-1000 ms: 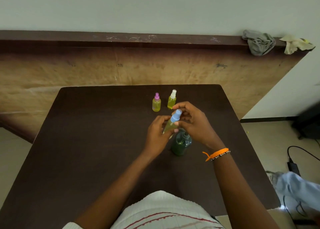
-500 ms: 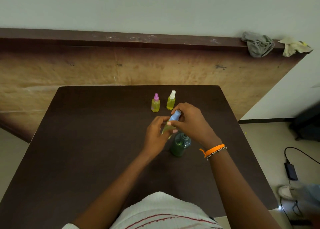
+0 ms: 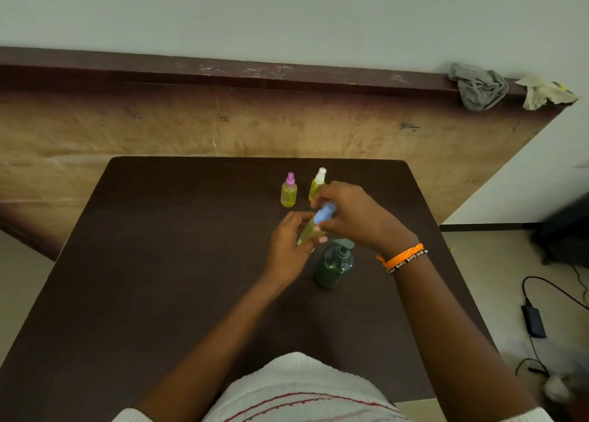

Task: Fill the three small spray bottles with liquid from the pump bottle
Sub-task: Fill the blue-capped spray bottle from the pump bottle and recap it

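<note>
My left hand [image 3: 288, 249] grips the yellow-green body of a small spray bottle [image 3: 308, 231], tilted over the dark table [image 3: 178, 262]. My right hand [image 3: 353, 214] pinches that bottle's blue spray cap [image 3: 323, 213]. Just below my hands stands the dark green pump bottle [image 3: 333, 267], its pump head partly hidden by my right hand. Farther back two more small spray bottles stand upright with yellow liquid inside: one with a pink cap [image 3: 289, 190] and one with a white cap [image 3: 317, 182], the latter partly behind my right fingers.
A wooden panel with a ledge [image 3: 223, 70] runs behind the table, with a grey rag [image 3: 478, 86] and a pale rag [image 3: 541, 91] at its right end. On the floor at the right lie a cable and a charger [image 3: 534, 321].
My right hand closed over the blue cap and keeps working it; the bottle stays tilted in my left hand. The view shifted slightly.
</note>
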`<act>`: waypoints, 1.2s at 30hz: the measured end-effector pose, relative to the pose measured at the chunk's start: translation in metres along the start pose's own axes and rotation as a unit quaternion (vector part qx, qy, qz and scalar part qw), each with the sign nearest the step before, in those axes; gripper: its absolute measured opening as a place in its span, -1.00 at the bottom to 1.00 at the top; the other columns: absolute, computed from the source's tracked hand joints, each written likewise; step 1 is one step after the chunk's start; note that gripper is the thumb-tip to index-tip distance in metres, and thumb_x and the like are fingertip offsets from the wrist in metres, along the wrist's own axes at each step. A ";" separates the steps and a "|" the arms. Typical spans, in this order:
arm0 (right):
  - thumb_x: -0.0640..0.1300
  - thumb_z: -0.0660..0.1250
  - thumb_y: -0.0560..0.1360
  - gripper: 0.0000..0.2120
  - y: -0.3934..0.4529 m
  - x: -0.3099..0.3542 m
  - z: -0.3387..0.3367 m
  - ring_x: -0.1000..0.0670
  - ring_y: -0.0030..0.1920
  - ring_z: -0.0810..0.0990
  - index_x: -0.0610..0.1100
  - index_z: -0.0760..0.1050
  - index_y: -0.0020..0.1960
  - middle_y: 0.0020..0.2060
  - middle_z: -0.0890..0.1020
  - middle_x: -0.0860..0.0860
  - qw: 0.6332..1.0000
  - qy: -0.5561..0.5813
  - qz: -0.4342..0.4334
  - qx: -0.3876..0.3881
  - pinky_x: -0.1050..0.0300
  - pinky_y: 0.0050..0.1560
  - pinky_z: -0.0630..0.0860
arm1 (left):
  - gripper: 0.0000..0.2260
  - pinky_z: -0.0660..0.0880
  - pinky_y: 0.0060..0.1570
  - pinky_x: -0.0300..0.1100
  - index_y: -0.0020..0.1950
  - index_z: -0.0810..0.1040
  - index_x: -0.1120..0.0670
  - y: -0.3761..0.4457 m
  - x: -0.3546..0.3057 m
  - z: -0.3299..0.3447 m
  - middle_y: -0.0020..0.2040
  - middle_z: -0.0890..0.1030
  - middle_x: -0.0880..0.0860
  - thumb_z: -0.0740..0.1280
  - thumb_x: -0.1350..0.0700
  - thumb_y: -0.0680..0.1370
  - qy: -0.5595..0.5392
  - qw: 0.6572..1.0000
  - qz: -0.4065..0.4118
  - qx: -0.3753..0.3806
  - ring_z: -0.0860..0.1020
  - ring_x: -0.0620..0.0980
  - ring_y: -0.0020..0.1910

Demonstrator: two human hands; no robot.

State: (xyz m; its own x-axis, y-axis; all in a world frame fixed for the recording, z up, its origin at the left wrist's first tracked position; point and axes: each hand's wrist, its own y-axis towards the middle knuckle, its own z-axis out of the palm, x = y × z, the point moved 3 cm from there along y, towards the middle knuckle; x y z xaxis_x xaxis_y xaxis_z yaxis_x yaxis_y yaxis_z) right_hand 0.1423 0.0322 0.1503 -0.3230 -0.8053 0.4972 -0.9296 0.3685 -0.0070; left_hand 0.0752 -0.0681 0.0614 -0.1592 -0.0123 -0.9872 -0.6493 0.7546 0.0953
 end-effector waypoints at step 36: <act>-0.37 0.32 0.44 -0.75 -0.003 0.010 -0.011 -0.12 0.03 0.56 -0.17 0.59 0.06 0.01 0.62 -0.12 0.993 -0.080 0.006 0.082 -0.09 0.03 0.52 | -0.69 0.54 0.01 0.10 0.01 0.51 -0.14 -0.003 -0.003 0.001 0.01 0.58 -0.01 0.43 -0.05 0.29 -0.002 1.000 0.014 -0.002 0.59 -0.02 0.00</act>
State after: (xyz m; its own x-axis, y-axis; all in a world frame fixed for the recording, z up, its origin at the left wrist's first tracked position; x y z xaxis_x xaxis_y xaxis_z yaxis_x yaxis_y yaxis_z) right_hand 0.1436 0.0288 0.1650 -0.3461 -0.8694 0.3526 -0.9377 0.3084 -0.1599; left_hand 0.0785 -0.0698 0.0639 -0.1745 0.0101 -0.9846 -0.6471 0.7526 0.1224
